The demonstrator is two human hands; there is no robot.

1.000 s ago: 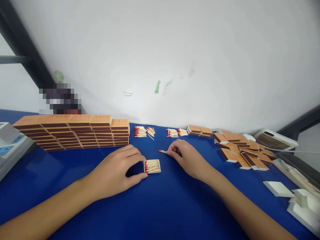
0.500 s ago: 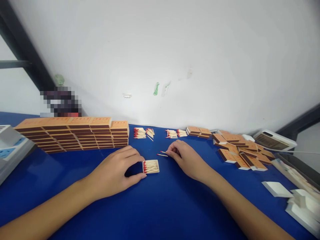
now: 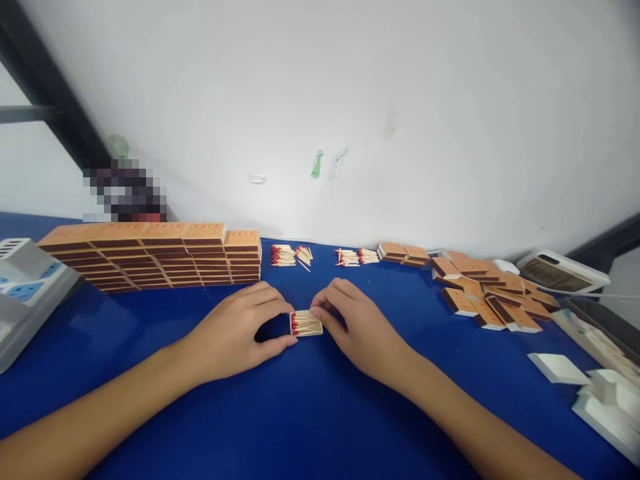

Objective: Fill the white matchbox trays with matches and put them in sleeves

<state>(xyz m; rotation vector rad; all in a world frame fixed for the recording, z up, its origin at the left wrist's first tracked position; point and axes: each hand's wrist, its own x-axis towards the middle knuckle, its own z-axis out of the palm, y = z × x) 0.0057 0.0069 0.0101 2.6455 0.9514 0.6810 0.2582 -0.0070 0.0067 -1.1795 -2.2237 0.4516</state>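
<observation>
1 tray of matches [image 3: 306,323] lies on the blue worktop [image 3: 320,413] right in front of the person, open side up, its red heads at the left end. It now has a hand at each end. Half a second ago the right hand [image 3: 356,325] lay apart from it, farther back, fingering 2 or 3 stray matches. It has since come in to the tray's right end, and no strays show on that patch of cloth. I judge they travelled with the hand, though I cannot tell whether any sits under the fingers.

The left hand [image 3: 240,330] has kept its place, thumb and forefinger pinching the tray's left end and the other fingers loosely curled. The right hand's fingers are bunched together, closing on the tray's far right corner.

Behind lie 2 small heaps of loose matches [image 3: 293,255]. To the left is a walled stack of boxes [image 3: 150,260], to the right a tumbled pile of boxes [image 3: 487,293], and empty white trays [image 3: 560,368] sit nearer the edge.
</observation>
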